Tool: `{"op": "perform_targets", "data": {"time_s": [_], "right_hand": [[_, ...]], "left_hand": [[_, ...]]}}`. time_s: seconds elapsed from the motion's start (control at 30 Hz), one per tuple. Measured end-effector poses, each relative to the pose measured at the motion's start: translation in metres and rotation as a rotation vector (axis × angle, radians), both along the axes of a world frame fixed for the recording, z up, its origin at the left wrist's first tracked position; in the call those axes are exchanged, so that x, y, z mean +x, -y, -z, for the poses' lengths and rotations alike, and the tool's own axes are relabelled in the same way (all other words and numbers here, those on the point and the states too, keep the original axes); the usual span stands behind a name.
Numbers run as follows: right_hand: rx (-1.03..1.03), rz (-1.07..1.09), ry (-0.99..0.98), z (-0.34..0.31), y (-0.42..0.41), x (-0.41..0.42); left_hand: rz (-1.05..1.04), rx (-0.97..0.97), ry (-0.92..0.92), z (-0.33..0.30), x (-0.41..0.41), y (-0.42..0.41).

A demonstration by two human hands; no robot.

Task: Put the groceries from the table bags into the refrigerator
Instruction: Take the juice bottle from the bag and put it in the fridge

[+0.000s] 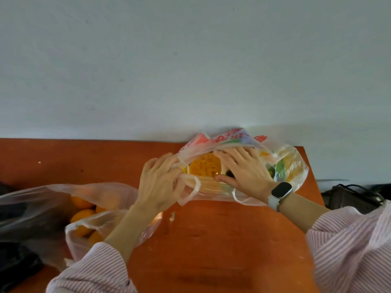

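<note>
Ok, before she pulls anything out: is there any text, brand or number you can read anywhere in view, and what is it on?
Printed bag: red lettering along its upper edge, too blurred to read.
Smartwatch: screen dark, shows nothing.
Container of yellow food inside the bag: no label visible.
Bag of oranges: plain, no print visible.
Nothing legible anywhere in view.

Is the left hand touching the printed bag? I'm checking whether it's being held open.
Touching. The head view shows the left hand gripping the printed bag by its near edge and handle.
</note>
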State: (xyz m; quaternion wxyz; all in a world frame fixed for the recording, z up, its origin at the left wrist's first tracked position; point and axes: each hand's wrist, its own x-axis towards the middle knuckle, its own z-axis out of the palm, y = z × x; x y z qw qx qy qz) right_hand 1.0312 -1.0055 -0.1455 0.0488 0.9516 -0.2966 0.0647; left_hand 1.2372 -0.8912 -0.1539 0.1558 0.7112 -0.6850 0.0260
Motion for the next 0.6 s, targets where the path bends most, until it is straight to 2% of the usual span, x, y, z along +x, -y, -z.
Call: {"op": "perform_targets", "data": {"time_s": [0.1, 0.17, 0.27, 0.33, 0.5, 0.57, 0.6], "right_hand": [[0.054, 0.039, -0.036, -0.002, 0.004, -0.003], [-0.006, -0.001, -0.040, -0.004, 0.005, -0.002], [-0.115, -0.089, -0.022, -0.008, 0.004, 0.001], [-0.104, -0.088, -0.029, -0.007, 0.003, 0.003], [-0.044, -0.181, -0.137, 0.001, 0.002, 0.022], [-0.031, -0.205, -0.133, 0.002, 0.002, 0.031], [-0.018, -0.205, -0.116, 0.003, 0.001, 0.034]], "left_hand": [[-0.211, 0.018, 0.046, -0.003, -0.010, 0.012], [-0.282, 0.053, 0.087, -0.003, -0.016, 0.019], [-0.317, 0.080, -0.010, -0.006, -0.019, 0.019], [-0.312, 0.088, -0.140, -0.007, -0.022, 0.015], [-0.193, 0.003, -0.656, 0.002, -0.011, -0.007], [-0.211, -0.026, -0.836, 0.004, -0.010, -0.012], [-0.253, -0.046, -0.984, 0.001, -0.011, -0.014]]}}
